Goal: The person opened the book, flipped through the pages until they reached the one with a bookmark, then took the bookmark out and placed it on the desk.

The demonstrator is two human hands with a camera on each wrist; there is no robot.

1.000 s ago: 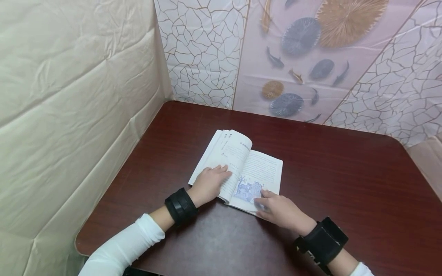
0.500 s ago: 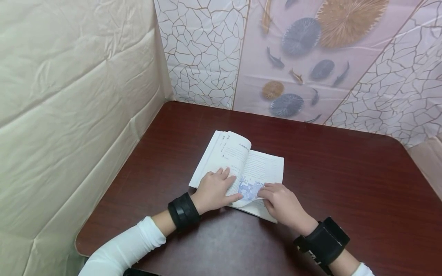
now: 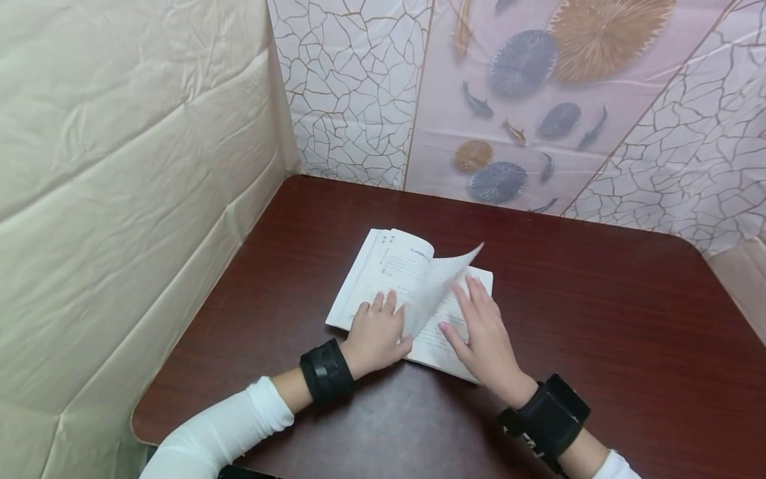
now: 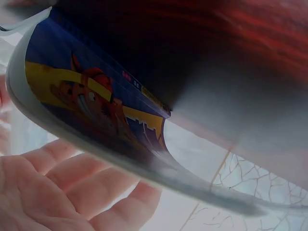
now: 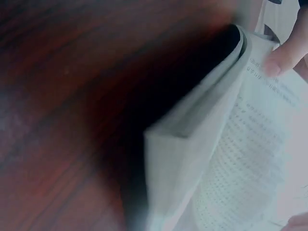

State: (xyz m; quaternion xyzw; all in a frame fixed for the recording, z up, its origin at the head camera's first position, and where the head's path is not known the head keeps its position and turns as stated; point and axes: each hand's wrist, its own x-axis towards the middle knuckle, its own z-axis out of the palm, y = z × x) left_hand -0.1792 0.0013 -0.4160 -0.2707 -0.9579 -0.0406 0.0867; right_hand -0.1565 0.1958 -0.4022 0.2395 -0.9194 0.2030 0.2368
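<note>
I count one book (image 3: 397,266), lying on one bench (image 3: 622,319); it is opened, and one page (image 3: 439,286) of it stands up, curved, between its two sides. On my remote screen there are two hands. My left hand (image 3: 374,336) rests on the left side of the book, its fingers extended and a little apart, gripping nothing. My right hand (image 3: 481,332) is over the right side of the book, its fingers almost straight and spread, without grip; whether they touch the raised page, I cannot tell. Two black wristbands (image 3: 326,372) are nearer to me than the book. The book's blue cover (image 4: 91,103) carries a cartoon figure and small lettering, which I cannot read. The printed lines are also too small for reading.
</note>
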